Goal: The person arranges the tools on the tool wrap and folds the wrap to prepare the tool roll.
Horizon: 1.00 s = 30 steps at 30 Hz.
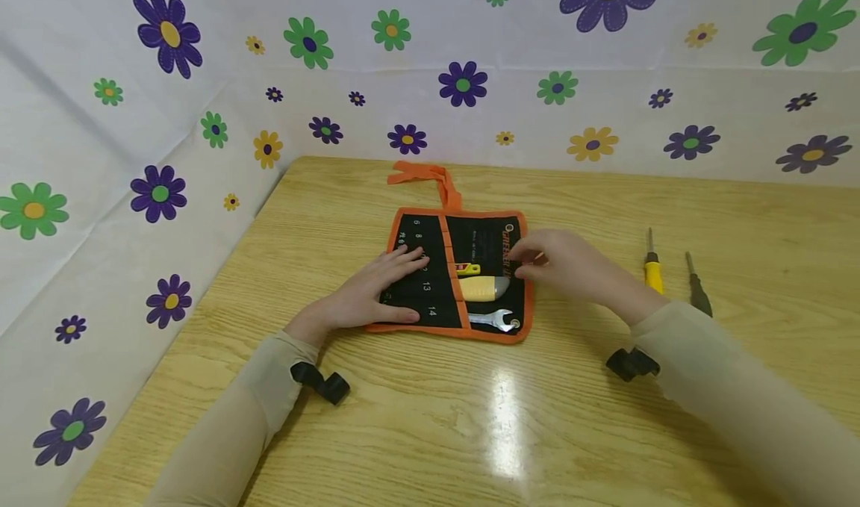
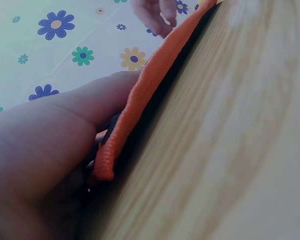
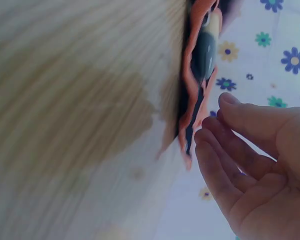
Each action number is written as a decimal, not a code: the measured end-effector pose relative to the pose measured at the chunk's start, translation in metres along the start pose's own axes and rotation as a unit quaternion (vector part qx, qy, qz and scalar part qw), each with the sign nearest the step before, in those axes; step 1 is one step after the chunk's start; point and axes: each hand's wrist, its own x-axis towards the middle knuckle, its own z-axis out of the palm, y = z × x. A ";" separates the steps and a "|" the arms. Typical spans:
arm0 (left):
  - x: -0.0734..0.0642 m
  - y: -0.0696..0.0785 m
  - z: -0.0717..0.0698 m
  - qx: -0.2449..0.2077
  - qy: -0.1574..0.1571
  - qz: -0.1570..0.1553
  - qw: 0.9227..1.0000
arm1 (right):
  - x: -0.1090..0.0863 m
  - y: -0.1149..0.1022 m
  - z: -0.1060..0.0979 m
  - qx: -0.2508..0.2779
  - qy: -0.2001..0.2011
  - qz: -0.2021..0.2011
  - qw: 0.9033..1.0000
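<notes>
A black tool pouch [image 1: 482,231] with orange edging lies unrolled on the table, its left half marked with printed numbers. Tucked in its pockets are a silver open-ended wrench [image 1: 493,319], a tool with a cream and grey handle [image 1: 478,289], and a small yellow tool [image 1: 470,269]. My left hand [image 1: 372,290] rests spread on the left half; the left wrist view shows its thumb along the orange edge [image 2: 140,95]. By the pouch's right edge hovers my right hand [image 1: 571,264], fingers loosely bent. Nothing is between those fingers in the right wrist view.
To the right, a yellow-handled screwdriver [image 1: 652,272] and a dark-handled screwdriver [image 1: 699,292] lie on the wooden table [image 1: 403,432], partly near my right forearm. An orange tie strap [image 1: 430,175] extends from the pouch's far side. Flower-printed cloth [image 1: 430,44] hangs behind and at left.
</notes>
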 end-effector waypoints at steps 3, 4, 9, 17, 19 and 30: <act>0.000 -0.001 0.000 0.001 -0.002 -0.003 1.000 | -0.013 0.009 -0.007 -0.007 0.006 0.002 1.000; 0.000 -0.001 0.000 0.002 -0.002 -0.004 1.000 | -0.017 0.012 -0.010 -0.011 0.008 0.002 1.000; 0.000 0.000 0.000 -0.001 0.001 -0.005 1.000 | -0.036 0.031 -0.025 -0.044 0.015 0.013 0.999; -0.001 0.001 0.000 0.000 0.001 -0.003 1.000 | -0.061 0.069 -0.052 -0.097 0.006 0.051 0.994; -0.001 0.000 0.000 0.000 0.000 -0.006 1.000 | -0.067 0.077 -0.058 -0.110 -0.002 0.066 0.992; -0.001 0.000 0.000 0.003 0.002 0.000 1.000 | -0.078 0.101 -0.061 -0.139 0.012 0.053 0.989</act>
